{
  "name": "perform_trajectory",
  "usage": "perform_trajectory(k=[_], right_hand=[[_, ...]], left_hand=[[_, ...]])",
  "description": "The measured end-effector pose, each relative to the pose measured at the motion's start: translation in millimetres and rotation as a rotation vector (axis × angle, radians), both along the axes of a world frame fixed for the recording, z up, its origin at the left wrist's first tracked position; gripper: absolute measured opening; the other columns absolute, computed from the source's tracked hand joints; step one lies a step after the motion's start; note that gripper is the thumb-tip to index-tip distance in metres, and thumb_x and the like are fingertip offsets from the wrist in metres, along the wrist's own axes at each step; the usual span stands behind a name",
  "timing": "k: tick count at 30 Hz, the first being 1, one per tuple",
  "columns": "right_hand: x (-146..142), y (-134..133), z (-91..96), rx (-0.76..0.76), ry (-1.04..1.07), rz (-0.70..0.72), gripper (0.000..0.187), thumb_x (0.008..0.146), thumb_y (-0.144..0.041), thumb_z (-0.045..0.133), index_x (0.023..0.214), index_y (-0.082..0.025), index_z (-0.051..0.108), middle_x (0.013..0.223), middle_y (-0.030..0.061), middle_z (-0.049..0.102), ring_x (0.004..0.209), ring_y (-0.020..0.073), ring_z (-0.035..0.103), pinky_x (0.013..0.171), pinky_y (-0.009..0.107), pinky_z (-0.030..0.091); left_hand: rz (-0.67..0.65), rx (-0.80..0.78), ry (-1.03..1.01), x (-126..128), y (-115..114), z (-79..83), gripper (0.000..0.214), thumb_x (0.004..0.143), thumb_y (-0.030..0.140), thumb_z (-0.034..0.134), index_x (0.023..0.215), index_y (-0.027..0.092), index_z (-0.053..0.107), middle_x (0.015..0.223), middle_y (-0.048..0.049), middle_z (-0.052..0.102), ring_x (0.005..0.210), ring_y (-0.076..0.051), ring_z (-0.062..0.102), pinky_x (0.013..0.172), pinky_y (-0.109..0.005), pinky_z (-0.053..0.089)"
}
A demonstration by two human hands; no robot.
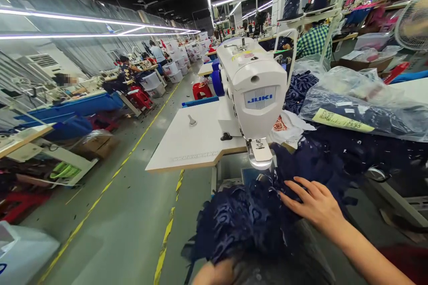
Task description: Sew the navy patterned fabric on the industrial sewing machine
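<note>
A bunched heap of dark navy patterned fabric (247,218) lies in front of me, below the free arm of a white JUKI sewing machine (259,80). My right hand (312,202) rests on the right side of the fabric, its fingers stretched out and apart. At the bottom edge, my left hand (216,272) is blurred and partly cut off beside the fabric's lower side; its fingers cannot be made out. The machine's needle area (259,144) stands just above the heap, with no cloth visible on its small plate.
A white machine table (190,136) extends left. Plastic-wrapped dark garments (364,111) with a yellow label lie at right. A yellow-taped aisle (147,129) runs along the left. Red stools (201,91), a pale bin (25,249) and people at other machines are around.
</note>
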State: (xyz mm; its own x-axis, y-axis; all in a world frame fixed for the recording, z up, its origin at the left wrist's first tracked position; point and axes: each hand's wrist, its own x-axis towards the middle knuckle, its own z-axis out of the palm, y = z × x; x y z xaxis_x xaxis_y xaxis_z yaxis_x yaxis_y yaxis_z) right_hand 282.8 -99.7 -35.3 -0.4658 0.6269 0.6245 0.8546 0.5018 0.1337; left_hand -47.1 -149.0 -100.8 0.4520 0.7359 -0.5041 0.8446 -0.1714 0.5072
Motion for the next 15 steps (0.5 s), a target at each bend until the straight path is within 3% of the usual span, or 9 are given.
perform_trajectory(k=[3, 5, 7, 9, 11, 12, 15], right_hand=[[8, -1, 5.9, -0.004, -0.077, 0.013, 0.04, 0.085, -0.006, 0.055, 0.107, -0.038, 0.064, 0.107, 0.0006, 0.071, 0.103, 0.0224, 0.06, 0.085, 0.036, 0.037], [8, -2, 9.7, 0.006, -0.123, 0.02, 0.038, 0.086, -0.007, 0.054, 0.108, -0.037, 0.064, 0.107, 0.0012, 0.071, 0.102, 0.023, 0.061, 0.084, 0.036, 0.037], [2, -4, 13.6, 0.013, -0.132, 0.043, 0.036, 0.087, -0.01, 0.055, 0.109, -0.037, 0.063, 0.108, 0.001, 0.071, 0.102, 0.0231, 0.061, 0.083, 0.036, 0.038], [-4, -7, 17.5, 0.013, -0.096, 0.086, 0.032, 0.088, -0.014, 0.055, 0.107, -0.039, 0.064, 0.11, -0.0004, 0.07, 0.103, 0.0223, 0.06, 0.084, 0.036, 0.037], [-6, -12, 21.4, 0.018, -0.076, 0.081, 0.03, 0.089, -0.016, 0.054, 0.106, -0.039, 0.064, 0.11, -0.0001, 0.07, 0.103, 0.023, 0.06, 0.085, 0.036, 0.037], [-4, -14, 22.9, 0.018, -0.082, 0.05, 0.031, 0.089, -0.015, 0.053, 0.106, -0.038, 0.065, 0.109, 0.001, 0.07, 0.103, 0.024, 0.06, 0.084, 0.037, 0.037], [11, -17, 23.6, -0.004, -0.113, -0.104, 0.038, 0.089, -0.008, 0.048, 0.112, -0.033, 0.065, 0.109, 0.0054, 0.07, 0.102, 0.027, 0.06, 0.081, 0.038, 0.039]], left_hand=[[0.017, -0.11, -0.07, -1, 7, 41.1, 0.032, 0.085, 0.032, 0.049, 0.113, 0.033, 0.064, 0.109, -0.0008, 0.072, 0.096, -0.021, 0.067, 0.084, -0.033, 0.052], [0.075, -0.022, -0.191, 8, 21, 79.2, 0.028, 0.09, 0.033, 0.043, 0.1, 0.027, 0.068, 0.1, 0.0003, 0.073, 0.092, -0.016, 0.066, 0.083, -0.026, 0.051], [0.026, 0.16, -0.383, 30, 36, 113.0, 0.028, 0.092, 0.034, 0.042, 0.11, 0.026, 0.063, 0.125, -0.0011, 0.062, 0.116, -0.015, 0.054, 0.103, -0.027, 0.039], [-0.131, 0.294, -0.49, 59, 51, 134.1, 0.036, 0.094, 0.032, 0.041, 0.128, 0.027, 0.049, 0.143, -0.0021, 0.046, 0.132, -0.016, 0.038, 0.113, -0.03, 0.028], [-0.289, 0.387, -0.498, 86, 62, 139.6, 0.034, 0.095, 0.028, 0.037, 0.127, 0.024, 0.048, 0.134, -0.0042, 0.053, 0.129, -0.016, 0.041, 0.116, -0.035, 0.021], [-0.288, 0.464, -0.461, 96, 66, 137.3, 0.029, 0.094, 0.027, 0.037, 0.118, 0.02, 0.052, 0.12, -0.007, 0.06, 0.118, -0.017, 0.049, 0.114, -0.037, 0.024], [-0.35, 0.598, -0.222, 108, 69, 116.6, 0.017, 0.09, 0.028, 0.04, 0.088, 0.019, 0.054, 0.084, -0.0049, 0.06, 0.083, -0.018, 0.057, 0.084, -0.033, 0.047]])
